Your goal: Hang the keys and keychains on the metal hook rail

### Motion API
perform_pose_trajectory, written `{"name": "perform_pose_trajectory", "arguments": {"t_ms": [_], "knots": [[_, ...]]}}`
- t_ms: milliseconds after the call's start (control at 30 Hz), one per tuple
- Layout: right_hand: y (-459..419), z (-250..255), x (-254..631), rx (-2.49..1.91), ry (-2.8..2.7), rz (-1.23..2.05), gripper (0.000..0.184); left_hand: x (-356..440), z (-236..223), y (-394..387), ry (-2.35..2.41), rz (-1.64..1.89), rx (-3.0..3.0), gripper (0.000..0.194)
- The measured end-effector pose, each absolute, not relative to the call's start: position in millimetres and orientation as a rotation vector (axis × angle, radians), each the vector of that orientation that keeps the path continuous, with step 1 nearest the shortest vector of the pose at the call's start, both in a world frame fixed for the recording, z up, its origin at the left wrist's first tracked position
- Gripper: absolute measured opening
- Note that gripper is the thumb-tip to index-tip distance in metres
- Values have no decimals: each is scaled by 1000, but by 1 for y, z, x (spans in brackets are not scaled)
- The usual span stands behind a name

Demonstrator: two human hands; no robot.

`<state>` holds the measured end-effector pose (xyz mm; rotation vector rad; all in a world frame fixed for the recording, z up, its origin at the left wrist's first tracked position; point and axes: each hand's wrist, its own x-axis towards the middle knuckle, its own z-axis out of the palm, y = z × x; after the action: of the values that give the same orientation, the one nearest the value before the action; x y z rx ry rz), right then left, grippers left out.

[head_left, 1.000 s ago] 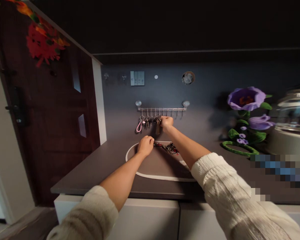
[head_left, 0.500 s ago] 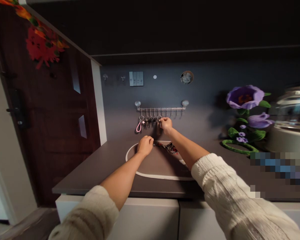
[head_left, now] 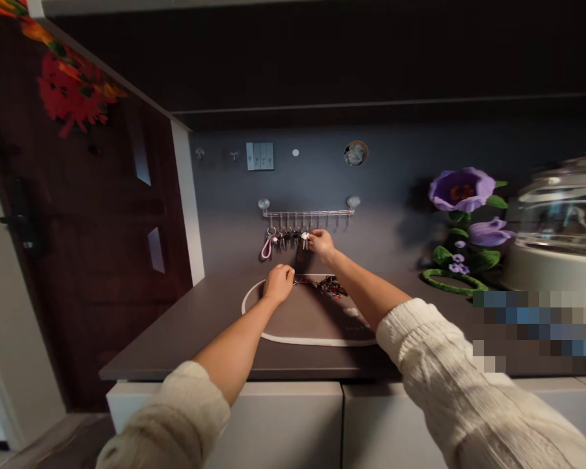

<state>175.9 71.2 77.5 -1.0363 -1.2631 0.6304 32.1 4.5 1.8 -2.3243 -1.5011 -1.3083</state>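
A small bunch of silvery keys (head_left: 305, 240) is being pinched by the fingertips of the right hand (head_left: 322, 245), just below the hooks of a clear rail (head_left: 312, 213); whether its ring is being borne by a hook cannot be told. To its left, other hanging keys (head_left: 287, 238) are being carried by the rail, with a pink loop (head_left: 266, 248) at the end of the row. The rail is being held to a grey wall (head_left: 395, 228) by two round clear mounts (head_left: 264, 204).

Below, a heap of keys (head_left: 331, 287) is being supported by a pale-edged brown mat (head_left: 303, 319). The left hand (head_left: 278, 284) is being held over the left part of the mat, its fingers bent and close together beside the near end of that heap; whether anything is being gripped by it cannot be told.

The mat is being borne by a dark counter (head_left: 176, 332). At the right, a purple flower ornament (head_left: 461, 190) and a clear-domed appliance (head_left: 566, 221) are being supported there too.
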Motion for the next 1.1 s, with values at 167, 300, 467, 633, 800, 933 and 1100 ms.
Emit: {"name": "perform_pose_trajectory", "arguments": {"t_ms": [167, 300, 467, 633, 800, 933, 1100], "knots": [[52, 87, 174, -1077, -1153, 716, 17, 31, 3, 3, -1513, -1321, -2321, 25], [41, 90, 176, -1076, -1169, 677, 19, 30, 3, 2, -1517, -1285, -2368, 23], [18, 87, 176, -975, -1159, 820, 15, 29, 2, 3, -1549, -1226, -2425, 22], [-5, 70, 174, -940, -1136, 924, 14, 28, 0, 6, -1592, -1123, -2459, 22], [-22, 47, 176, -988, -1186, 985, 14, 27, -3, 7, -1594, -1057, -2470, 24], [-30, 34, 181, -1045, -1254, 948, 12, 26, -3, 8, -1599, -1023, -2465, 25], [-35, 21, 186, -1166, -1473, 823, 10, 25, -4, 9, -1610, -914, -2469, 27]]}}
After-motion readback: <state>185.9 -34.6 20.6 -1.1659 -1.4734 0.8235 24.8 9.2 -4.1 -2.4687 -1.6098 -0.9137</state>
